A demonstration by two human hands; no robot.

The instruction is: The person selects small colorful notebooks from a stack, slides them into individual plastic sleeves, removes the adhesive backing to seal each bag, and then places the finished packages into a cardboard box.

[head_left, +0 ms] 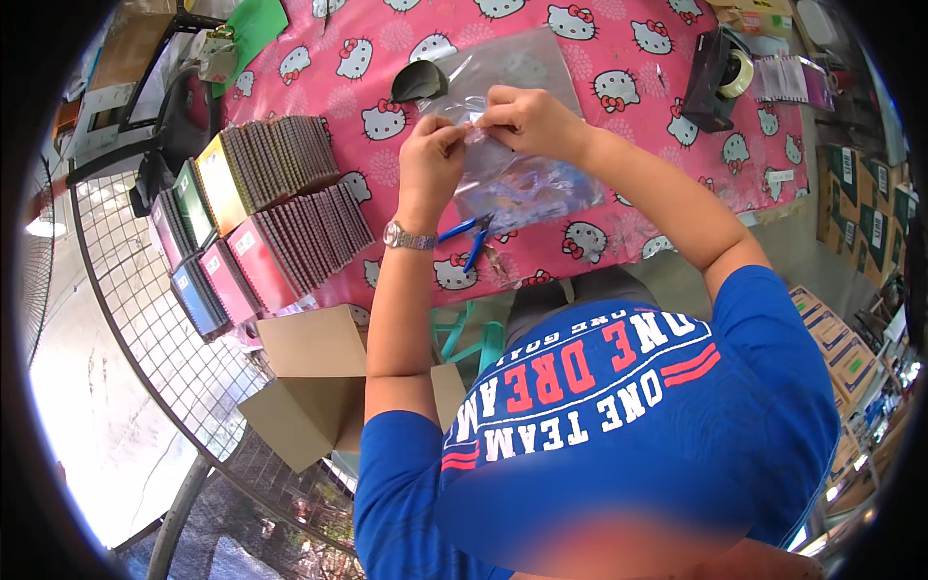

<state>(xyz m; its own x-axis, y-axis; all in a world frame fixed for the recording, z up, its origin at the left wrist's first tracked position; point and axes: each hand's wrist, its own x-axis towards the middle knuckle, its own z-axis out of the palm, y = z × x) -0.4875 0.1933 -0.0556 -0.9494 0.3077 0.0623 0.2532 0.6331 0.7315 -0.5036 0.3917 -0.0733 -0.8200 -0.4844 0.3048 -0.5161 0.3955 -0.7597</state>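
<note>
A person in a blue shirt (pixel 619 416) sits at a table with a pink cloth (pixel 619 58) that has cartoon cats on it. Both bare hands are up over the middle of the table, close together. The left hand (pixel 432 155) pinches the top edge of a clear plastic bag (pixel 512 184) with its fingers closed tight on it. The right hand (pixel 527 121) pinches the same edge just beside the left one, fingers also closed on the bag. The two hands almost touch. A silver watch (pixel 409 236) sits on the left wrist.

The clear plastic bag hangs down from the hands and its lower part rests on the pink cloth. Something blue and colourful shows inside it, but it is too blurry to tell what. More clear plastic (pixel 512 58) lies flat on the cloth behind the hands.

Small pliers with blue handles (pixel 471 232) lie on the cloth under the bag, near the left wrist. A dark curved thing (pixel 418 79) lies near the top, left of the hands. A black tape holder (pixel 717 72) with a roll of tape stands at the right side of the table.

On the left side of the table, rows of thin notebooks (pixel 266 208) stand packed together, with yellow, green, red and blue covers. An open brown cardboard box (pixel 309 382) sits below the table edge, near the left arm.
</note>
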